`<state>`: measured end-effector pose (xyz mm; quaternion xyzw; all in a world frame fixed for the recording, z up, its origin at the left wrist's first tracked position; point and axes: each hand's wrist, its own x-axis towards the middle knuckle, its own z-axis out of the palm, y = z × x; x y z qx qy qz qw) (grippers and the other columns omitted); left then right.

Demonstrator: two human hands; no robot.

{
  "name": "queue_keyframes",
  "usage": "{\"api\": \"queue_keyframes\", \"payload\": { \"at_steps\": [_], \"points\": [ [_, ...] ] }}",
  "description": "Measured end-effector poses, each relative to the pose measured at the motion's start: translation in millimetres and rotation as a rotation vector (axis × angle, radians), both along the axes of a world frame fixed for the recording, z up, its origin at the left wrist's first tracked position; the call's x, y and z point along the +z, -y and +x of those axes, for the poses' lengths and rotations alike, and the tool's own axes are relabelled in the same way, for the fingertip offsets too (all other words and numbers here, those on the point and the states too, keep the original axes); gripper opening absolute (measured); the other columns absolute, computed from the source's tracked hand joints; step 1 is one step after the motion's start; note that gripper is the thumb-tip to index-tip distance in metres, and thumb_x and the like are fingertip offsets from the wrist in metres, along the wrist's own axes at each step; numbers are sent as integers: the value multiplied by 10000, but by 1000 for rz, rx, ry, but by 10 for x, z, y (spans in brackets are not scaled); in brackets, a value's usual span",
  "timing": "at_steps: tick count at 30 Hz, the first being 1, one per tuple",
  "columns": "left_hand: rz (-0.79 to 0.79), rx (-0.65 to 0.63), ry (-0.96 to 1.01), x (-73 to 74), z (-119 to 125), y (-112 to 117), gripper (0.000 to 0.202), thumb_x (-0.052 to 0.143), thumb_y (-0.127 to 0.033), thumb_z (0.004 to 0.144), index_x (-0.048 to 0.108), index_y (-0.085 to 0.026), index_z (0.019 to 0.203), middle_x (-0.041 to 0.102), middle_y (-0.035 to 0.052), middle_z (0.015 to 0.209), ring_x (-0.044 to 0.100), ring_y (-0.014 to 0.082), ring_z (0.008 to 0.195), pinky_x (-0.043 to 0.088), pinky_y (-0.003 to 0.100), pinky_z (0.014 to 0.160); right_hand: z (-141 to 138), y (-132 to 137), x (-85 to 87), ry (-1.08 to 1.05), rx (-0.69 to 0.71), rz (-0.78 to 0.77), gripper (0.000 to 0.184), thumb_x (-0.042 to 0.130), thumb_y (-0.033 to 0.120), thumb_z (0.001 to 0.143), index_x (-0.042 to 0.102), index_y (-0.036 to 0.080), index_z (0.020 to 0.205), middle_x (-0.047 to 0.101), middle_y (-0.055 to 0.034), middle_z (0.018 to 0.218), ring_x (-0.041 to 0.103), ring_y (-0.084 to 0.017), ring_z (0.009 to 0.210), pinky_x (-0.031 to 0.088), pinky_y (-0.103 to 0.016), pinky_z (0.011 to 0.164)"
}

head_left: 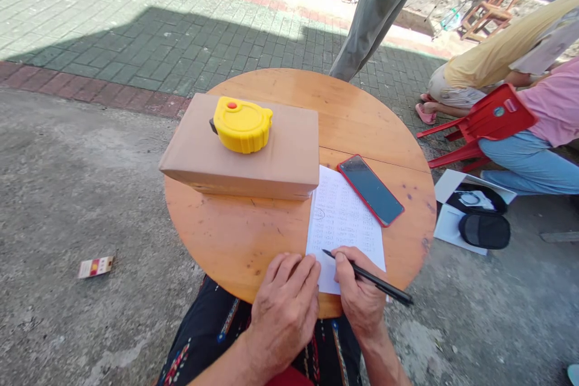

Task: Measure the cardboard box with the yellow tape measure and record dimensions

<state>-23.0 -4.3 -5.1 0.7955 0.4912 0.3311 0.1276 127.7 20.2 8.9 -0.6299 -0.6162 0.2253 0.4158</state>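
Observation:
My right hand grips a black pen, its tip resting on a white sheet of paper filled with handwritten numbers. My left hand lies flat with fingers spread on the sheet's lower left corner, at the near edge of the round wooden table. A cardboard box lies on the table's far left, with a yellow tape measure on top. A phone in a red case lies screen up to the right of the paper.
Two seated people and a tipped red plastic chair are at the right. A standing person's leg is behind the table. A black cap and papers lie on the ground at right, a small card packet at left.

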Motion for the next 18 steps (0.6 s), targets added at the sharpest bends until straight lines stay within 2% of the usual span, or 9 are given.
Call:
{"api": "queue_keyframes", "payload": {
  "at_steps": [5,10,18],
  "points": [
    [14,6,-5,10,3,-10,314,551,-118,893,636,-121,1195,687,71,1192,549,253,1076,378,429,1025,32,20,-35,-105,22,-27,179,545,221,937,683,205,824,640,22,642,555,-112,523,453,-228,507],
    [23,12,-11,12,5,0,302,541,-117,899,638,-130,1185,688,67,1187,552,251,1072,384,426,1022,62,39,-102,-261,-62,19,135,568,248,943,694,212,910,622,35,613,581,-118,561,472,-232,545],
    [37,13,-32,-5,15,20,286,540,-130,901,641,-136,1169,682,73,1183,545,256,1083,395,433,1017,15,21,-98,-319,-124,71,213,608,289,923,668,224,1117,735,-23,889,653,-141,669,550,-290,652]
  ]
}}
